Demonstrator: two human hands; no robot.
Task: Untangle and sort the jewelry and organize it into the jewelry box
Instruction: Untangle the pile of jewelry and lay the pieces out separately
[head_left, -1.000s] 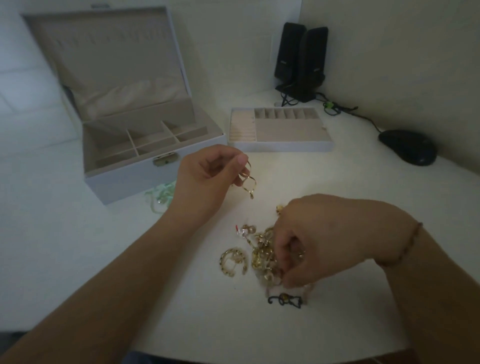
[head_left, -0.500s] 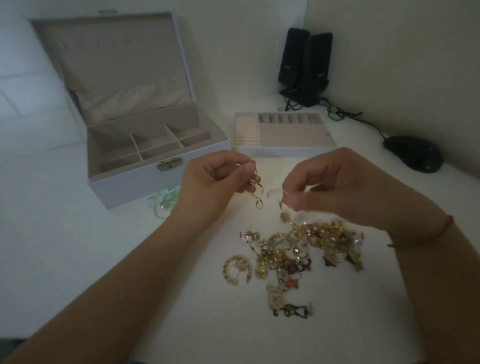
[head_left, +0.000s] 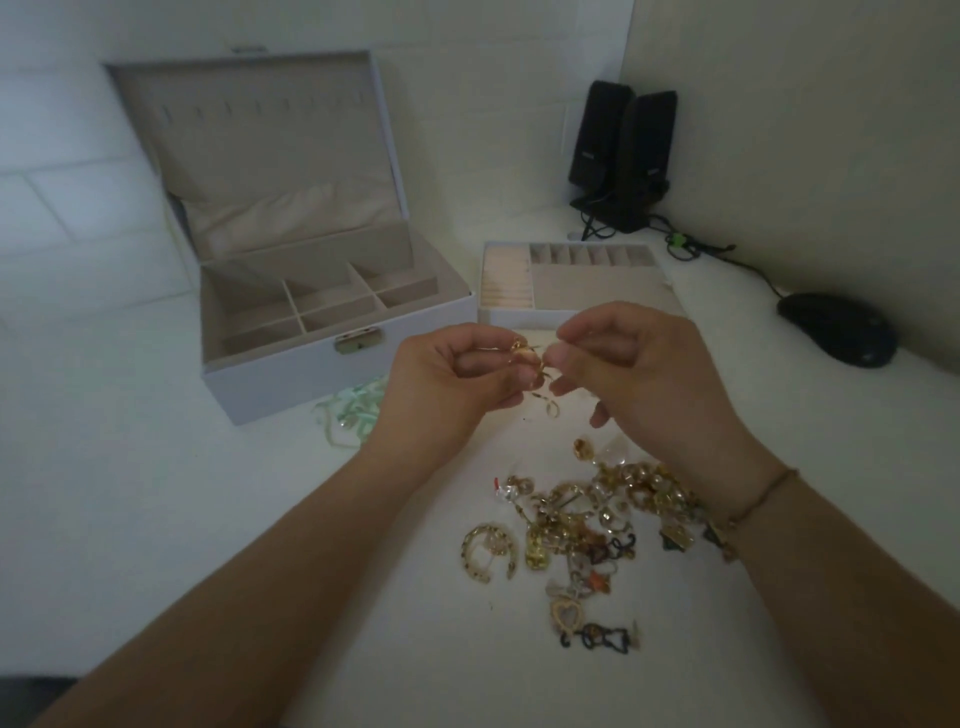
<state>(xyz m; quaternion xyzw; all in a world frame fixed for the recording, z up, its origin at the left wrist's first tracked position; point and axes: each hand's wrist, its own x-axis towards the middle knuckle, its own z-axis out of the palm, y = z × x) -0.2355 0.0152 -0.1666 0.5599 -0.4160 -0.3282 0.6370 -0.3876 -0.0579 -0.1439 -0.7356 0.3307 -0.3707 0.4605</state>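
Head view: the left hand and right hand meet above the middle of the white desk, both pinching a small gold earring between fingertips. The tangled jewelry pile lies toward the desk's near edge. The open jewelry box and its removable tray sit toward the far edge.

The right hand has joined the left hand on the gold earrings.

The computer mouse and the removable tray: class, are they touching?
Apart. The head view shows bare white desk between the computer mouse at the right and the removable tray beside the jewelry box.
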